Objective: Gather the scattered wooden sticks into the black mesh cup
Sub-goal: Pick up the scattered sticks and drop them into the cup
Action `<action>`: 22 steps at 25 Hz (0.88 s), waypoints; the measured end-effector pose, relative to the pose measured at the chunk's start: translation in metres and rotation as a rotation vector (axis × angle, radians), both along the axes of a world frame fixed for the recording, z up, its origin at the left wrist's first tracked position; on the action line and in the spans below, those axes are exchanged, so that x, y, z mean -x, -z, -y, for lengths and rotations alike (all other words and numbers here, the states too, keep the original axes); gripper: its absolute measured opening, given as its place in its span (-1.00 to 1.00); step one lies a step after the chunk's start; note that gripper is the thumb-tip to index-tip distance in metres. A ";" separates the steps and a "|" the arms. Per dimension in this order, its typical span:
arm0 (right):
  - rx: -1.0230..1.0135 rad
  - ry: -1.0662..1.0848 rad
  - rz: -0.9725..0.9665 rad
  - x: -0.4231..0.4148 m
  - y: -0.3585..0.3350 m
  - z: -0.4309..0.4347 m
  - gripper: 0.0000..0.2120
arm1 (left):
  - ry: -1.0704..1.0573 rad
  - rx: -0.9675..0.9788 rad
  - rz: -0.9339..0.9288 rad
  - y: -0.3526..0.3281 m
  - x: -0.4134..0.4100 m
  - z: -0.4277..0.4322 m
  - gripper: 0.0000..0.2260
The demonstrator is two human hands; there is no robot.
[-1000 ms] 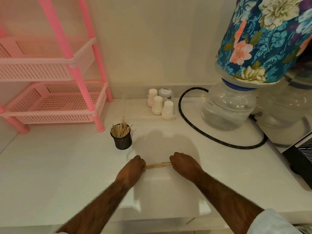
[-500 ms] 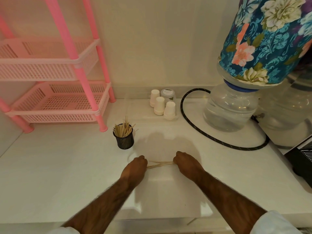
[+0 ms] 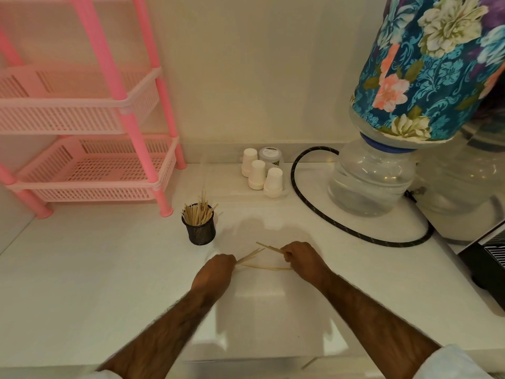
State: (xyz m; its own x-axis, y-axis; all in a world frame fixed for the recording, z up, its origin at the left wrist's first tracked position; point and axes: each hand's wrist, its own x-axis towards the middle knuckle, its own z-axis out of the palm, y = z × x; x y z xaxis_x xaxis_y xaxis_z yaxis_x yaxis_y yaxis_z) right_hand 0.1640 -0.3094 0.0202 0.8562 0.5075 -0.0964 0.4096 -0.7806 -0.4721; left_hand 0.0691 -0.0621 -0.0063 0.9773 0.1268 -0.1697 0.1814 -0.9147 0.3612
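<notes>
No readable writing anywhere: the lidded jar (image 3: 271, 155) behind the paper cups (image 3: 257, 173) had a dark label on top, too small to read.

Surface was a white glossy counter (image 3: 95, 283) against a cream wall (image 3: 246, 64). Pink plastic rack (image 3: 82, 119) stood at back left. A water bottle (image 3: 371, 181) sat neck-down at back right under a floral cover (image 3: 426, 67), with a black hose (image 3: 341, 228) looping round it on the counter.

Black mesh cup (image 3: 200, 232) stood upright near the rack's front leg, packed with standing sticks. A few loose wooden sticks (image 3: 265, 267) were just in front of the cup, between the two hands. Left hand (image 3: 216, 272) was curled, gripping stick ends that stuck out up and to the right. Right hand (image 3: 303, 257) was curled too, pinching sticks that pointed up and left. The two bunches crossed at their tips. One longer stick ran between the hands lower down; couldn't tell if it lay on the counter.

Left fingertips were hidden under the knuckles. A black appliance (image 3: 489, 258) was cut off at the right edge. White sleeves (image 3: 451, 362) were cut off at the bottom.
</notes>
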 end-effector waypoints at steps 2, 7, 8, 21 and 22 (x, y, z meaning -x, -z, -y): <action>-0.111 0.087 -0.113 -0.002 -0.005 -0.002 -0.80 | -0.085 0.114 0.035 -0.004 -0.005 -0.002 -0.77; -0.242 0.180 -0.105 -0.008 -0.019 -0.009 -0.77 | -0.341 0.776 0.210 -0.018 -0.006 -0.005 -0.69; -0.261 0.176 -0.084 -0.008 -0.022 -0.012 -0.77 | -0.365 0.838 0.239 -0.022 -0.006 -0.005 -0.69; -0.909 0.178 -0.285 -0.025 -0.091 -0.128 -0.82 | -0.523 0.962 0.663 -0.108 -0.023 -0.084 -0.85; -0.946 0.155 -0.279 -0.027 -0.099 -0.145 -0.80 | -0.523 0.986 0.676 -0.114 -0.028 -0.092 -0.86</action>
State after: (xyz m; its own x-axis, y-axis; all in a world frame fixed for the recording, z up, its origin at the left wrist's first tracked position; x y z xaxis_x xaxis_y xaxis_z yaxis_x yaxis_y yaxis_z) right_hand 0.1907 -0.1648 0.1192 0.9279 0.3638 0.0819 0.1144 -0.0686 -0.9911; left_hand 0.0968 0.0300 0.1081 0.7786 0.6205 0.0939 -0.0474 -0.0912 0.9947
